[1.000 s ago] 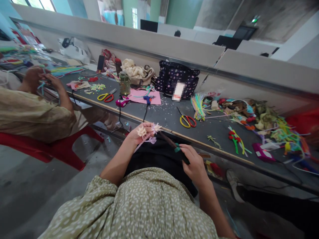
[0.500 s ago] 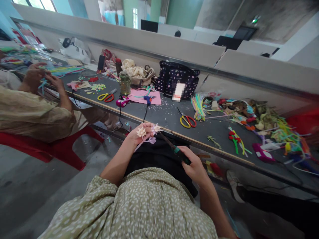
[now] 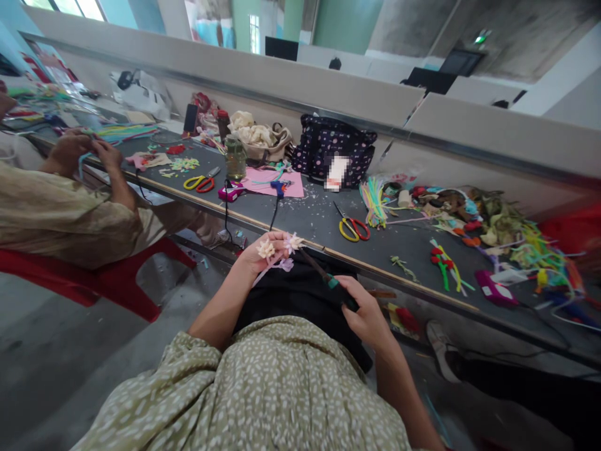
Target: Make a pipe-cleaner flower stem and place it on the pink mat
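Observation:
My left hand (image 3: pixel 267 249) is closed around a small bunch of fuzzy pipe-cleaner flowers, in front of the table's edge. One cream flower (image 3: pixel 266 250) lies against the palm. A cream and lilac flower (image 3: pixel 293 243) sticks out past the fingertips, and a lilac piece (image 3: pixel 283 265) hangs below. My right hand (image 3: pixel 364 307) is wrapped round the black handle of a long, thin-shafted tool with a green collar (image 3: pixel 332 282), perhaps a soldering iron. Its dark shaft points up-left, and the tip is at or just beside the outer flower; contact cannot be made out.
On the dark table (image 3: pixel 314 216) lie scissors (image 3: pixel 353 229), a blue glue gun (image 3: pixel 279 188), pink paper (image 3: pixel 253 180), a jar (image 3: pixel 235 158), a pipe-cleaner bundle (image 3: pixel 374 202) and a dotted bag (image 3: pixel 335 147). A co-worker's hands (image 3: pixel 87 150) work at the left.
My hands, the flowers and the tool stay almost where they were. The co-worker's hands at the left have shifted slightly.

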Tool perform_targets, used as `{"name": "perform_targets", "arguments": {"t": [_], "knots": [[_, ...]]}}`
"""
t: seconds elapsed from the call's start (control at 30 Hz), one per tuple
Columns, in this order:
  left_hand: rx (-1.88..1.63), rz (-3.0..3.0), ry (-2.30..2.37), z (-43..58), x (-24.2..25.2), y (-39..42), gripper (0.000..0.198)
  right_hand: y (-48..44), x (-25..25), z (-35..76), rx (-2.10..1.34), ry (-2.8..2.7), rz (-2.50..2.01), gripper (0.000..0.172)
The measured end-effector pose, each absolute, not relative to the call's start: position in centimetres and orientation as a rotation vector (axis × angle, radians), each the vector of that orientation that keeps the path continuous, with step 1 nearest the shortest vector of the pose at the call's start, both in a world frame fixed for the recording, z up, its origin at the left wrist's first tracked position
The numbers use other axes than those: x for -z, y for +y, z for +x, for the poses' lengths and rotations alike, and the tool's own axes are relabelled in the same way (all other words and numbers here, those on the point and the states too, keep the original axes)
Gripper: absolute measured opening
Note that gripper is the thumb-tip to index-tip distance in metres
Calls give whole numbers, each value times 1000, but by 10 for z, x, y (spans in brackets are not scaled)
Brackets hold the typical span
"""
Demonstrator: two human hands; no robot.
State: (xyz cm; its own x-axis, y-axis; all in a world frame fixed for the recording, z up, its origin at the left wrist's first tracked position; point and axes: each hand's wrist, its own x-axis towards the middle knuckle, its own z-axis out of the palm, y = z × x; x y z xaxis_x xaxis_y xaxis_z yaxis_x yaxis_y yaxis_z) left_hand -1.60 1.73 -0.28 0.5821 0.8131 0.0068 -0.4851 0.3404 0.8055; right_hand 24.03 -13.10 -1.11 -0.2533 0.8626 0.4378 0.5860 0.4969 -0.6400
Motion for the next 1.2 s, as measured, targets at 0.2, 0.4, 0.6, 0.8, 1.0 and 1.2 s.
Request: {"name": "perform_targets", "arguments": {"t": [0.2,0.4,0.6,0.8,1.0,1.2], "knots": [[-873,863,431,-16,2,17,34,-131,10,239,-490,-1949,-1203,64],[-868,871,436,-16,1,17,34,-131,12,239,-583,-1906,-1210,56],[-877,856,474,-15,-2,15,36,-131,12,238,-695,-1852,-1215,45],[-937,822,479,-13,-5,14,34,-129,16,237,-653,-1827,-1225,52],[-1107,801,449,-12,-8,10,33,-127,18,235,-508,-1791,-1243,46],[-1105,862,442,-12,-17,3,32,-130,22,233,-276,-1829,-1217,45]]}}
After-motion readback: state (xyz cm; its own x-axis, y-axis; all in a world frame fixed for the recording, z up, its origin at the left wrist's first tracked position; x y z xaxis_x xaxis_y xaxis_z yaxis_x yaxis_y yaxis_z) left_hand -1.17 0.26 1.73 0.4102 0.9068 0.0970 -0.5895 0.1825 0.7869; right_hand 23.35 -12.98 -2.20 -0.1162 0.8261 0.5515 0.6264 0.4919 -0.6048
